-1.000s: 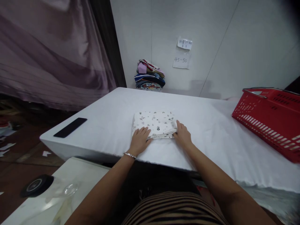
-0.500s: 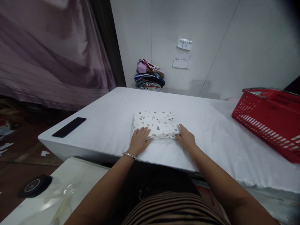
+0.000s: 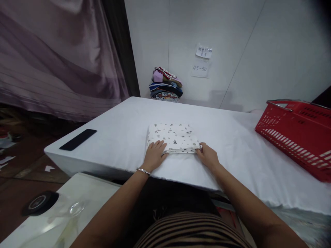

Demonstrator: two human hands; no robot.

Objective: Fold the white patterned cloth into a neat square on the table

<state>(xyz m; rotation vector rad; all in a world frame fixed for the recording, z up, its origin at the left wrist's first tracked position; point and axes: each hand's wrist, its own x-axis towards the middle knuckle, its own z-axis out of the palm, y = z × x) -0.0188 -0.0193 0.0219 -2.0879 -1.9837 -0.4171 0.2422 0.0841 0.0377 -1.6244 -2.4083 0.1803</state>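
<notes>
A white cloth with small dark and grey prints [image 3: 172, 136] lies folded into a flat rectangle on the white-covered table [image 3: 124, 127]. My left hand [image 3: 154, 155], a bracelet at its wrist, rests with outstretched fingers on the cloth's near left corner. At the near right corner, my right hand [image 3: 208, 155] pinches the layered edge between thumb and fingers. Several fold layers show along the near side, between the two hands. What kind of article the cloth is, I cannot tell.
A red plastic basket [image 3: 297, 134] stands at the table's right end. A flat black slab [image 3: 78, 139] lies near the left edge. Folded fabrics [image 3: 166, 84] are stacked behind the far edge. On the lower left, a pale surface [image 3: 85, 186] holds a clear bottle with a black lid [image 3: 40, 203].
My right hand has shifted slightly right and down at the cloth's corner, its fingers drawn in on the edge. The left hand stays in place. The whole view has moved a little.
</notes>
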